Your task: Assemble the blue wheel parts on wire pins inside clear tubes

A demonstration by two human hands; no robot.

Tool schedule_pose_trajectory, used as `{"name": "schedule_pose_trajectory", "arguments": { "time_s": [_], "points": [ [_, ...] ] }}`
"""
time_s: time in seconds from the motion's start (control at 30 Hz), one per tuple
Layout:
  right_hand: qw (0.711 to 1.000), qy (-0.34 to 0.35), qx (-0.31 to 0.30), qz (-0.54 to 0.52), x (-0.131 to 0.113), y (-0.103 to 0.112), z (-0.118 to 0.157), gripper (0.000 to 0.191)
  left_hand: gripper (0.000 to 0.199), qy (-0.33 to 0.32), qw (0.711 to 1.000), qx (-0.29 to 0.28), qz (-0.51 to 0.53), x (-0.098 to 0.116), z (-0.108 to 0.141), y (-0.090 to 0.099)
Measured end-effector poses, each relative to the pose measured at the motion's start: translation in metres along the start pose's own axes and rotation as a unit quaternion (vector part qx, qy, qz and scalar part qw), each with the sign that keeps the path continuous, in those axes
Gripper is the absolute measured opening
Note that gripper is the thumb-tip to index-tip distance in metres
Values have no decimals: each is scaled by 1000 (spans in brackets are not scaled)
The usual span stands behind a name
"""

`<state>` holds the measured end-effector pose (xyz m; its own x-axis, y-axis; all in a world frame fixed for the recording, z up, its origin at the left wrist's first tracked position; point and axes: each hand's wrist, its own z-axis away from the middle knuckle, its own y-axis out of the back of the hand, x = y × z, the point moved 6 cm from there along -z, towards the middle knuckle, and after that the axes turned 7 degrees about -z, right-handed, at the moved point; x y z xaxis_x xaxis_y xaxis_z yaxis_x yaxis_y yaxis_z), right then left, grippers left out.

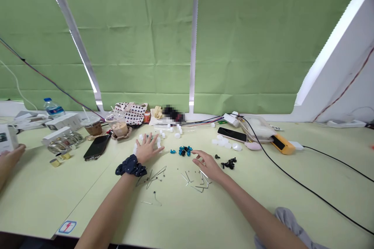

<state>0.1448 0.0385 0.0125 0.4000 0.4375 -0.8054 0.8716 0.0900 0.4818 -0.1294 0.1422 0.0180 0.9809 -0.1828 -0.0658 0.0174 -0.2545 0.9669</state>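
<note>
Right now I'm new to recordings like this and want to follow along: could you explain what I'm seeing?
There is no machine here, just one picture from a camera worn on a person's head. Their bare left hand is spread over small white pieces. The bare right hand is beside small shiny blue pieces; whether it grips one, I can't tell. Bent silvery metal rods and small black pieces also lie on the pale green table. At far left, another person's hand holds a white box.
</note>
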Motion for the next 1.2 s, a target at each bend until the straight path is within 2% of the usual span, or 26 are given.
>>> {"name": "schedule_pose_trajectory", "arguments": {
  "time_s": [0.13, 0.3, 0.57, 0.77, 0.97, 1.2],
  "points": [
    [1000, -12, 5, 4, 1, 3, 0, 38, 74, 12, 1000, -22, 16, -4, -26, -13],
    [999, -39, 3, 8, 5, 6, -1, 40, 77, 28, 995, -91, 13, -22, -53, -34],
    [998, -57, -4, 7, 6, 8, -1, 38, 63, 8, 996, -80, 32, -64, -70, -44],
    [997, -67, -11, 26, 5, 7, 0, 36, 54, -54, 997, -38, 35, -91, -83, -46],
    [998, -54, -10, 41, 8, 8, -1, 32, 49, -48, 998, 27, 21, -101, -97, -44],
    [997, -37, -4, 69, 9, 11, -1, 31, 36, -24, 991, 129, 17, -99, -101, -17]
  ]
}}
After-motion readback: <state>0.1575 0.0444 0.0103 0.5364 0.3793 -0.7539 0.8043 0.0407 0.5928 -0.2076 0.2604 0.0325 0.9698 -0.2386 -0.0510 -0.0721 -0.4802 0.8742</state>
